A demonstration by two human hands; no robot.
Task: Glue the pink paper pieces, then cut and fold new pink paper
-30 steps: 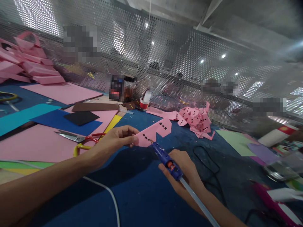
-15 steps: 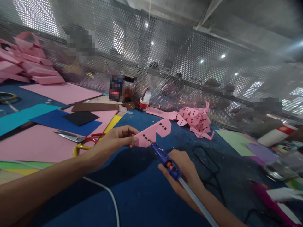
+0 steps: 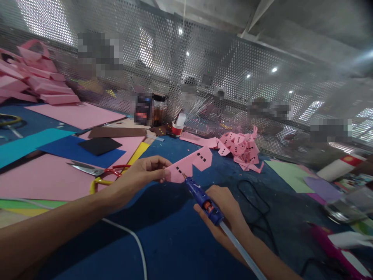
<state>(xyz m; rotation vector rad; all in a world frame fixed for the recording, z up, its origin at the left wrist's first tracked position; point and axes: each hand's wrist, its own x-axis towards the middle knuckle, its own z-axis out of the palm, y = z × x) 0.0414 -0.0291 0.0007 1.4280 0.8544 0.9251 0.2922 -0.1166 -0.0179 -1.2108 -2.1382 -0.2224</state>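
- Pink paper cutout [image 3: 187,165] is held up above the desk [image 3: 166,237], near frame centre; its left end is hidden under the fingers.
- Left hand [image 3: 151,168]: grip closed on that end, pinched between thumb and fingers. Some fingers are tucked behind; forearm is cut off at left edge.
- Glue gun [image 3: 202,198] is gripped by right hand [image 3: 225,202]. Trigger and most fingers are hidden by gun and hand; forearm is cut off at bottom.
- Nozzle is pointed at the cutout's lower edge, beside the black squares. Whether paper is touched can't be made out; no glue bead can be resolved.
- Glue stick [image 3: 240,245] is run out of the gun's back end, cut off by bottom edge.
- Scissors [image 3: 87,169], left of left hand: handles are partly covered by hand and forearm.
- Pile of pink cutouts [image 3: 239,147] beyond the gun is too overlapped to count.
- Black cord [image 3: 266,202] is partly hidden behind right hand; its ends can't be traced. White cord [image 3: 136,235] is cut off at bottom.
- Jar [image 3: 159,111] at the back is partly covered by a pixelated patch. Background past the mesh screen [image 3: 204,54] is blurred, with more patches.
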